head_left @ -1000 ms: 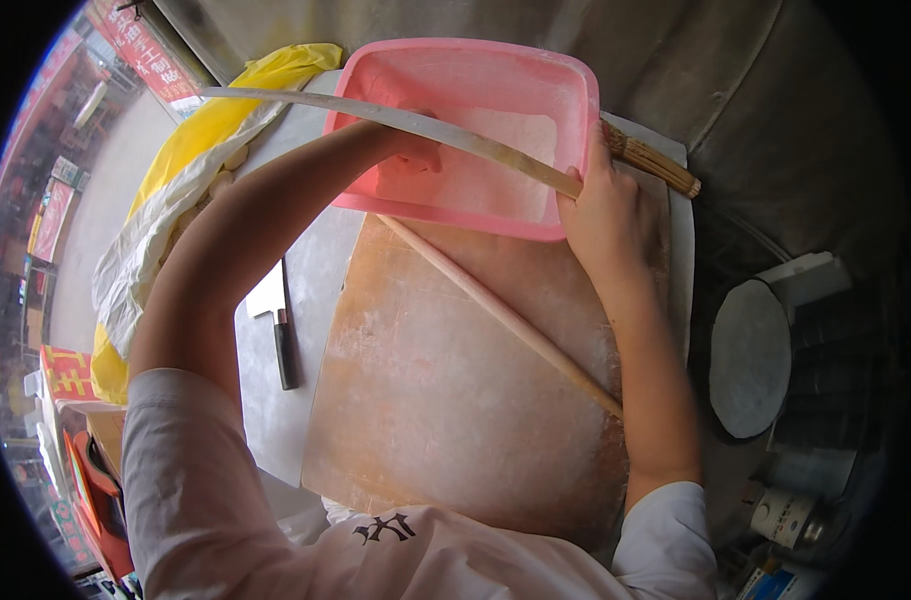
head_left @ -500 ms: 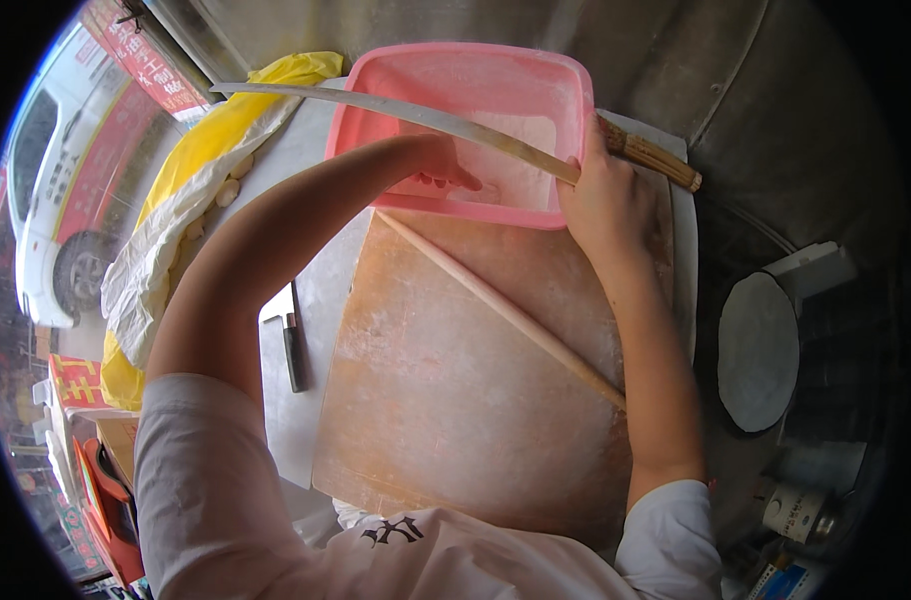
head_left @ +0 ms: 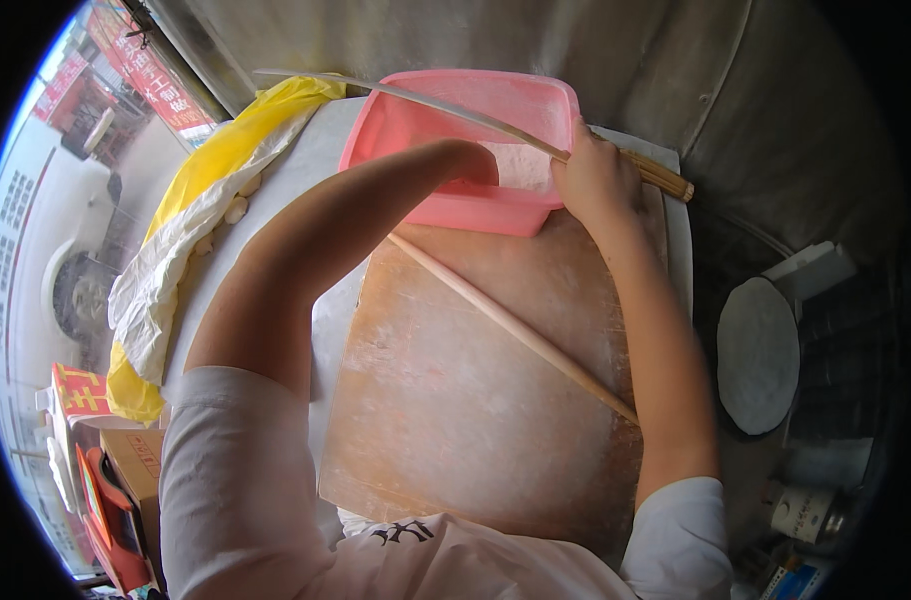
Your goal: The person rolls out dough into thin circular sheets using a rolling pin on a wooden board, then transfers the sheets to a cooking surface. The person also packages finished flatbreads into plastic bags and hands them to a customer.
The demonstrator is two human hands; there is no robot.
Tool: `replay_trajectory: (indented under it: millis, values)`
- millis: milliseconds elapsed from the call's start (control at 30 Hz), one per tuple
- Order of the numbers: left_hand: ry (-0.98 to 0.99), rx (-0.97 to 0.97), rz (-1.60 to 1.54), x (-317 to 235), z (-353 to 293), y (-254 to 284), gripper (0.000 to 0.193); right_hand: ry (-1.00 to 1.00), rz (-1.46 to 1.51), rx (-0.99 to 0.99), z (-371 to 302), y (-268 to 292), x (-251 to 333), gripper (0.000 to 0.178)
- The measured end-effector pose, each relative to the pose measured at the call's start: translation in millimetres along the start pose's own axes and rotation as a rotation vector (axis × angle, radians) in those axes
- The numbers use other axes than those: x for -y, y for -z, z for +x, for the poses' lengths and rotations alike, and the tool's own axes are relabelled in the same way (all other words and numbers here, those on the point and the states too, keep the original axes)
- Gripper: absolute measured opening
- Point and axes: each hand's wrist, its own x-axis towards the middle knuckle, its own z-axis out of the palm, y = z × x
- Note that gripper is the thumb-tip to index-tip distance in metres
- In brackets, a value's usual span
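My left hand point(head_left: 469, 163) reaches down into a pink plastic basin point(head_left: 480, 212), above white flour point(head_left: 525, 167); its fingers are hidden behind the wrist and the basin's near wall. My right hand point(head_left: 600, 180) is closed on the basin's right rim. A long slim tool with a grey blade and a pale wooden handle point(head_left: 535, 143) lies across the basin, its handle end meeting my right thumb; whether that hand grips it too is unclear. A thin wooden rolling pin point(head_left: 515, 328) lies slantwise on the floured wooden board point(head_left: 475, 430), apart from both hands.
A bundle of thin sticks point(head_left: 660, 178) lies right of the basin. At the left table edge is a yellow and white cloth point(head_left: 190, 190) with pale lumps point(head_left: 237, 209) beside it. A round pale disc point(head_left: 758, 355) stands at the right. A cardboard box point(head_left: 135, 460) sits lower left.
My left hand has gone deeper behind the basin's near wall, and its fingers have passed from sight. More of the basin's outer near side shows. The cleaver at the left is now hidden behind my arm.
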Motion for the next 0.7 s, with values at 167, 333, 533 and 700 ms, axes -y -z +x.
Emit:
replay_trajectory:
  millis: [167,333,533,700]
  values:
    - [0.007,-0.071,-0.689,47,-64,40,0.029,-0.015,-0.038,0.115,21,-3,8,0.053]
    - [-0.491,-0.268,-1.21,86,-152,40,0.047,-0.023,-0.04,0.118,18,1,10,0.072]
    - [-0.319,0.107,-1.056,18,-225,-97,0.047,0.428,0.193,-0.65,-77,-5,-19,0.057]
    - [-0.604,-0.525,-0.265,-19,-216,-283,0.044,0.296,0.623,-0.391,-232,-46,-62,0.029]
